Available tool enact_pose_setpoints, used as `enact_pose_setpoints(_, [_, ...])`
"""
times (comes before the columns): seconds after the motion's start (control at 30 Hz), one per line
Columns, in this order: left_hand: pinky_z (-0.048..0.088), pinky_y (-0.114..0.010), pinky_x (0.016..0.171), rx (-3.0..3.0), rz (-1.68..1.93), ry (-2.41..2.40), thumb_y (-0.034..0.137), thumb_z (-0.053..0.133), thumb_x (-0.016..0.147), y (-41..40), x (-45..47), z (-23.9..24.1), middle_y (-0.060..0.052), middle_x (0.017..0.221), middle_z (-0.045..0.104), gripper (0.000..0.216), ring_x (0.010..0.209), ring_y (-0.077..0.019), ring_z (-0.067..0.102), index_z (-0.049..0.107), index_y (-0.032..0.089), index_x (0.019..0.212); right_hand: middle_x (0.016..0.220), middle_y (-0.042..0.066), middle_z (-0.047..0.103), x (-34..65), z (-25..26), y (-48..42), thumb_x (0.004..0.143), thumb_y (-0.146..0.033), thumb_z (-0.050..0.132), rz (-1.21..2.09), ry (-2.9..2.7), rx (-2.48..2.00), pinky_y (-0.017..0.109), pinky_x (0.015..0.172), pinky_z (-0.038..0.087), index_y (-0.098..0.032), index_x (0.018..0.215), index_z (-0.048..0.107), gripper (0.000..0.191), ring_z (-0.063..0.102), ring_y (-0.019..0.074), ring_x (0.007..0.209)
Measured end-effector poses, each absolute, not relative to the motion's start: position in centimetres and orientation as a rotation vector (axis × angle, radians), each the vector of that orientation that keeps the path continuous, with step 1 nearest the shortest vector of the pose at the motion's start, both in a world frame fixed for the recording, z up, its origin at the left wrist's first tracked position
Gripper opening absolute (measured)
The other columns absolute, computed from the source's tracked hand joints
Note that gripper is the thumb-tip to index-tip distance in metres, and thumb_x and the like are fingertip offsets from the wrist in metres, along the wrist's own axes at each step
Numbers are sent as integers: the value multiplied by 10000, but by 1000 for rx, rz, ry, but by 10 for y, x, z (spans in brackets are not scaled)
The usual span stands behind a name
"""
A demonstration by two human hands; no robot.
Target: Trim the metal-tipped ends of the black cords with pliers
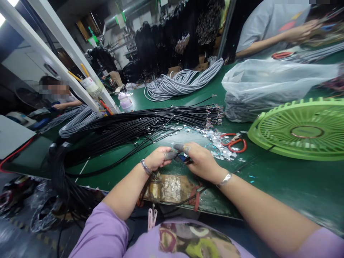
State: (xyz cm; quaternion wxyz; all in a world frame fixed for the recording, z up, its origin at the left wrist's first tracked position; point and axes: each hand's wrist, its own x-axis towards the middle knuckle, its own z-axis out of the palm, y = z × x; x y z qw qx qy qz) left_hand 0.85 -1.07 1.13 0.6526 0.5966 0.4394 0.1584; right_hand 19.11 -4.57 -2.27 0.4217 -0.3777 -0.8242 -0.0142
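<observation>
My left hand (159,157) and my right hand (200,161) meet over the front of a green table (282,179). Both are closed in a pinch, with grey finger covers on the tips. Between them they hold the end of a thin black cable (180,157); a small blue part shows at the fingertips. Just beyond lies a large bundle of black cables (134,127) with stripped coloured ends (213,113). Silvery foil scraps (217,141) litter the table by my right hand.
Red-handled scissors (236,142) lie past my right hand. A green fan (303,129) lies flat at right, behind it a clear plastic bag (268,86). Grey cable coils (182,80) sit farther back. Other people work at the far left and top right.
</observation>
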Motion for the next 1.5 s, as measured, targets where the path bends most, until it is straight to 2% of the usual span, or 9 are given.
enact_pose_setpoints(0.3, [134,-196,345,1418,296,1050,556,597,703,-10,9,8,91,405,370,395,323,-40,221,490,176,703,777,48,691,196,-17,-50,666,12,468,-112,-2112,-965,274,608,441,-193,974,657,415,576,191,718])
enact_pose_setpoints(0.4, [216,-197,381,1536,302,1091,452,541,785,-10,9,4,77,443,391,294,364,-55,285,518,164,729,744,52,683,194,-16,-52,662,-5,475,-101,-2111,-1038,274,594,417,-194,866,654,330,572,188,698])
enact_pose_setpoints(0.53, [389,-230,553,2120,495,1162,320,573,796,-18,7,4,2,652,564,168,585,-111,505,585,152,801,666,44,633,190,-17,-51,670,-92,514,220,-1956,-1201,277,555,405,-194,744,597,150,560,180,628])
enact_pose_setpoints(0.67, [415,-273,656,2695,483,1212,268,536,836,-30,4,9,-54,818,639,147,741,-165,569,651,176,828,655,11,621,184,-19,-47,713,-214,550,750,-1684,-1201,280,552,438,-209,749,550,36,555,159,577])
enact_pose_setpoints(0.9, [355,-255,592,2629,389,1152,346,489,877,-22,-1,13,-41,670,582,250,626,-151,510,620,176,749,714,6,632,181,-28,-41,668,-376,682,1154,-1256,-1089,294,612,496,-208,797,546,251,587,154,645])
enact_pose_setpoints(1.0, [337,-232,573,2272,498,1044,507,470,871,-14,-5,13,-11,626,531,396,580,-116,452,585,168,704,760,27,653,190,-27,-38,738,-382,640,1088,-1270,-1077,282,562,491,-202,863,595,224,589,158,653])
enact_pose_setpoints(1.13, [269,-211,462,1740,521,876,727,519,727,-10,-7,11,44,505,414,588,457,-70,340,567,141,703,810,45,670,199,-22,-40,800,-281,571,776,-1600,-1062,282,552,493,-208,934,656,174,575,153,632])
enact_pose_setpoints(1.3, [169,-205,386,1498,394,828,745,637,604,-10,-5,8,70,458,382,627,371,-32,270,526,135,697,1085,90,643,195,-20,-53,739,-67,491,287,-1961,-908,281,657,516,-226,1115,625,429,627,173,811])
enact_pose_setpoints(1.5, [169,-206,399,1480,288,742,722,688,561,-10,-3,10,72,459,370,627,394,-32,276,528,127,677,934,71,668,196,-16,-57,722,-16,440,93,-2112,-786,255,623,480,-206,956,624,353,621,165,780])
